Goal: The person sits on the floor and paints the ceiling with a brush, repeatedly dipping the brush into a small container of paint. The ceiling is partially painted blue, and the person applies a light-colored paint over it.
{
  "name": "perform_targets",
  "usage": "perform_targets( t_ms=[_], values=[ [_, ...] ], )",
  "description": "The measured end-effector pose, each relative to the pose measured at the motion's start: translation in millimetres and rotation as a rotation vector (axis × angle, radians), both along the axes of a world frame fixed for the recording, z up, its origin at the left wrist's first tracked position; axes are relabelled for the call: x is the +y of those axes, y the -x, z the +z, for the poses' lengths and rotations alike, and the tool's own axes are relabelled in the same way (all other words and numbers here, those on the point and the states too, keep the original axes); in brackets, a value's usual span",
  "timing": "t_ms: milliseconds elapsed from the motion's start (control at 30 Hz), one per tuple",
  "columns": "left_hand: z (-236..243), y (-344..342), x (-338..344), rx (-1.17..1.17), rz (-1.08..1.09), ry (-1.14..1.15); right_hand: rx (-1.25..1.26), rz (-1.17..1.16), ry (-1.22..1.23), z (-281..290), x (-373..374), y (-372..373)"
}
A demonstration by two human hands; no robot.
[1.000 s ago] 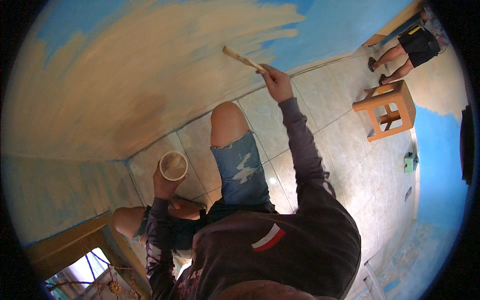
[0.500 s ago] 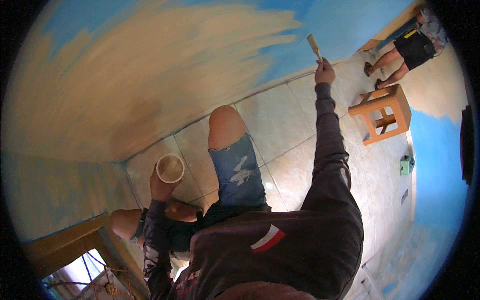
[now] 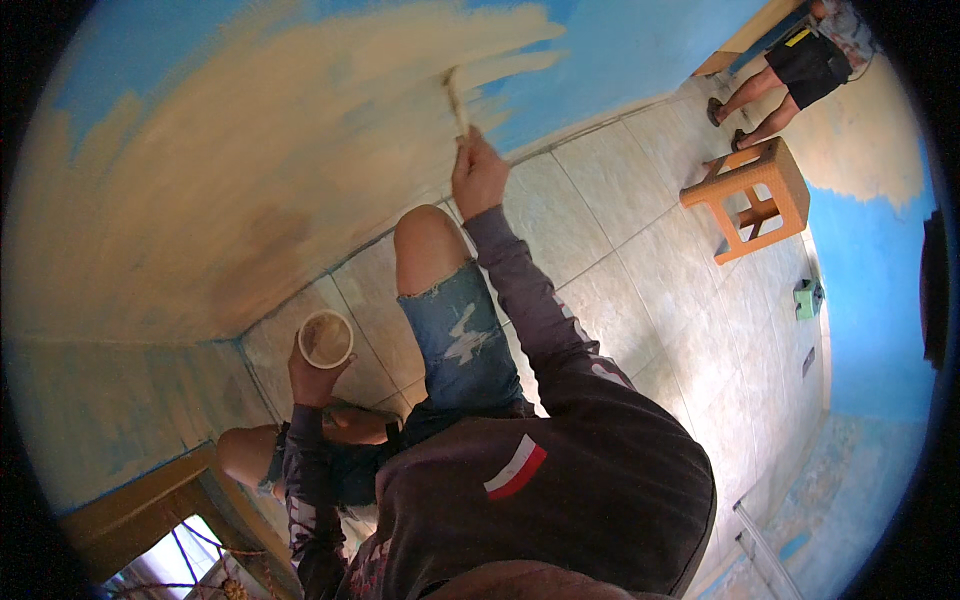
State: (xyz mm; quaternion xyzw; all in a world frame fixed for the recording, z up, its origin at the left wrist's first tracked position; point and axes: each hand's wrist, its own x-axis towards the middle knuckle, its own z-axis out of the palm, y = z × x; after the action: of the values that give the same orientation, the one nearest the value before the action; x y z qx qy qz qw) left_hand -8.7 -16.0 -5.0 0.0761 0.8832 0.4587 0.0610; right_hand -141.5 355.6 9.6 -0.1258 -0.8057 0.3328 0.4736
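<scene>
My right hand grips the handle of a paintbrush, its bristles up against the wall over the beige area. That wall is blue with broad beige strokes across it. Low on the left, my left hand holds a round white cup with beige paint inside, its open top facing up. Both sleeves are dark. Whether the bristles press on the wall or sit just off it, I cannot tell.
An orange plastic stool stands on the tiled floor to the right. Another person stands beyond it. A small green box sits by the right wall. A brown wooden frame is at lower left.
My right hand has swept left with the paintbrush, from the blue part to the beige part of the wall. New beige streaks show on the blue. The cup has shifted slightly left.
</scene>
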Motion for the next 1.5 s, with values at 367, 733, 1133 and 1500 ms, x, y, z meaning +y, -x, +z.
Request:
perform_targets(
  t_ms=[367,733,1133,1500],
  values=[
    [1.3,0.4,-2.0,0.012,-0.007,-0.017,-0.291,0.551,0.102,28.5,33.2,-4.8],
    [-2.5,-3.0,-7.5,0.028,0.009,-0.06,-0.186,0.146,0.026,27.0,208.4,8.4],
    [0.1,1.9,-8.3,0.041,-0.034,-0.028,-0.025,-0.322,-0.184,8.2,170.4,30.3],
    [1.5,-0.6,-6.9,0.04,-0.009,0.026,-0.089,0.291,0.075,19.0,18.0,-25.5]
  ],
)
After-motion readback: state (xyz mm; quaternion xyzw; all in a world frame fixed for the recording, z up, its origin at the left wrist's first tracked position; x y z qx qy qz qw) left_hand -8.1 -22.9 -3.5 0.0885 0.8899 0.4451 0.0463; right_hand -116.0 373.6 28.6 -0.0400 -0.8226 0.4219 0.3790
